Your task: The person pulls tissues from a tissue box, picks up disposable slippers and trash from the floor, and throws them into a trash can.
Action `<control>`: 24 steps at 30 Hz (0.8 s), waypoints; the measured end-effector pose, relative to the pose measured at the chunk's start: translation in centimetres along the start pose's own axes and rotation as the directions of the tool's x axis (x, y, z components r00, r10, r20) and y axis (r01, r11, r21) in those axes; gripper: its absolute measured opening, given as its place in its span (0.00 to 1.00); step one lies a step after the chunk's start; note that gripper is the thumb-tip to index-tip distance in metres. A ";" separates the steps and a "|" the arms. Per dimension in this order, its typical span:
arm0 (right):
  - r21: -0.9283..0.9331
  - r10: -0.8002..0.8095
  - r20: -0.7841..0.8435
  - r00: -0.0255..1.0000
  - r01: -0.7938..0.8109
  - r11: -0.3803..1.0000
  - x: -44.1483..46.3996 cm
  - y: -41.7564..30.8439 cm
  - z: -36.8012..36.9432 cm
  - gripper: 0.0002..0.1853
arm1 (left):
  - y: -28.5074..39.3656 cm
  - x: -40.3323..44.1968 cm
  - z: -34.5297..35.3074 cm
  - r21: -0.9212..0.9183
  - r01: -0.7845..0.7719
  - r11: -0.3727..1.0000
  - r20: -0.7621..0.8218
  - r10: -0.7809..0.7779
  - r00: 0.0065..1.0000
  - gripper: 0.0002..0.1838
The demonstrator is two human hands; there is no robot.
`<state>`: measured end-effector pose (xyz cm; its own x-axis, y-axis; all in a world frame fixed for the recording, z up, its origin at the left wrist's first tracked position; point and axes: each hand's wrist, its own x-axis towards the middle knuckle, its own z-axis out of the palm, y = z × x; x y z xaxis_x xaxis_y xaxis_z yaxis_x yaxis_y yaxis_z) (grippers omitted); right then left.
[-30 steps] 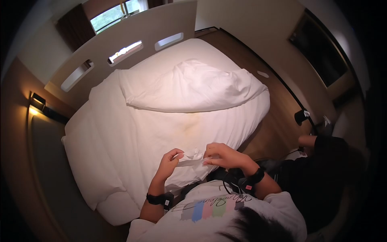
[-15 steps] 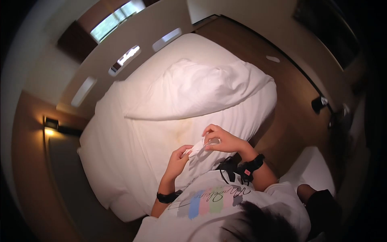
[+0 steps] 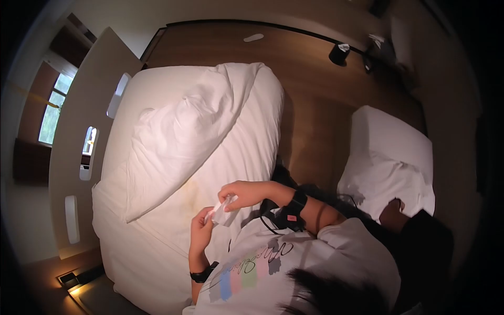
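My left hand (image 3: 201, 231) and my right hand (image 3: 244, 194) are close together in front of my chest, above the near side of the bed. Between them is a small white crinkled piece (image 3: 226, 212), thin like paper or plastic film; its exact kind I cannot make out. The left fingers pinch its lower left end, and the right thumb and fingers grip its upper right part. Beneath the hands lies the white bed sheet (image 3: 157, 247), with a faint yellowish stain (image 3: 190, 195) on it just beyond them.
A rumpled white duvet (image 3: 184, 126) is folded back over the bed. On the left stands a pale headboard (image 3: 79, 115) with slots. At right, a second white bed (image 3: 394, 136) has a shadowed limb in dark clothing (image 3: 428, 236) by it. A black bin (image 3: 339, 55) stands on the wooden floor.
My view has turned to the right, bringing the second bed into sight. Both hands still hold the white piece, which now looks smaller or more bunched between them.
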<state>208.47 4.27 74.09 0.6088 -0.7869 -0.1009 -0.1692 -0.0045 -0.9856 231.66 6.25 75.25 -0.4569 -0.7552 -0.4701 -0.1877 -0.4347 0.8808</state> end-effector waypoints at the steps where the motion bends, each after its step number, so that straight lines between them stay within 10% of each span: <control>1: -0.010 0.060 0.021 0.998 -0.059 0.998 -0.4 0.7 -1.5 0.13 | 0.2 1.1 1.0 -0.002 -0.005 1.000 -0.016 0.005 1.000 0.11; 11: 0.063 0.188 -0.110 0.976 -0.182 0.981 -5.7 8.0 -27.8 0.11 | 8.8 24.6 18.5 -0.050 0.048 0.998 0.006 -0.047 0.999 0.11; 17: 0.082 0.231 -0.196 0.953 -0.219 0.972 -11.3 8.4 -43.4 0.10 | 18.3 37.1 26.4 0.337 -0.093 0.937 0.160 0.040 0.986 0.12; 24: 0.227 0.172 -0.245 0.954 -0.117 0.967 -14.8 7.1 -48.0 0.10 | 22.4 41.8 30.3 0.250 -0.190 0.949 0.410 0.074 0.909 0.12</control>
<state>161.06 -13.73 75.08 0.3618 -0.9027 -0.2329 -0.0587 0.2273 -0.9721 182.02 -20.14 77.03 -0.7858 -0.5176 -0.3386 -0.3086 -0.1464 0.9399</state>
